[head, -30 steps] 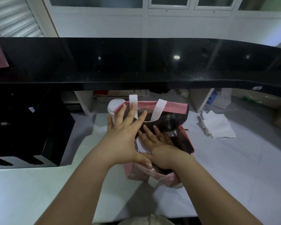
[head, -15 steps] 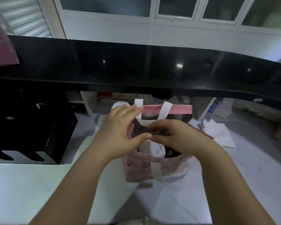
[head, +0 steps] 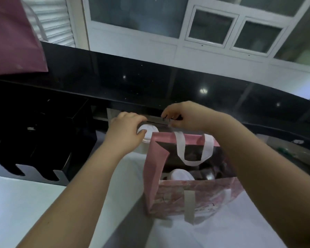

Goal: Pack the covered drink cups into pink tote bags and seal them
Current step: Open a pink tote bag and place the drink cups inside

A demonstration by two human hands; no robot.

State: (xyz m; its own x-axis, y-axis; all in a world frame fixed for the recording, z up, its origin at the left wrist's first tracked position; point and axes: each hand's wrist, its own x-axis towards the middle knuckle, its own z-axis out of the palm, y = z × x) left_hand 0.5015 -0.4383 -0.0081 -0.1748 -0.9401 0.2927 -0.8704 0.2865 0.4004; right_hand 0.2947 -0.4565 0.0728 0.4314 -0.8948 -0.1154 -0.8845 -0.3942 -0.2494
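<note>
Pink tote bag (head: 155, 178), glossy sheet with a clear patterned front panel and two white strap handles: stands upright and open-mouthed in the lower centre-right of the frame, on the white worktable (head: 25, 203); far handle loop hangs inside the mouth, near handle lies flat down the front panel. White-lidded drink cup (head: 182, 174): inside the bag, low behind the front panel, only the lid showing. Second white-lidded drink cup (head: 149, 130): outside the bag, just beyond its upper-left corner, at frame centre, partly covered. Left hand (head: 127, 127): over that second cup, fingers curled forward, thumb lying across the lid's near edge; whether it grips the cup cannot be told. Right hand (head: 183, 115): above the bag's far rim, centre of frame, fingers curled with tips drawn together at the end of a narrow grey strip (head: 157, 120) that runs between the two hands; whether it is pinched, and what it is, cannot be told. Both bare forearms reach up from the bottom edge, the right one crossing the bag's right side. Black glossy counter (head: 150, 83): band across mid-frame, above the hands. Black slotted holder (head: 34, 140): left, on the worktable. Further pink bag (head: 11, 36): upper left. White-framed windows (head: 222, 29): upper right.
</note>
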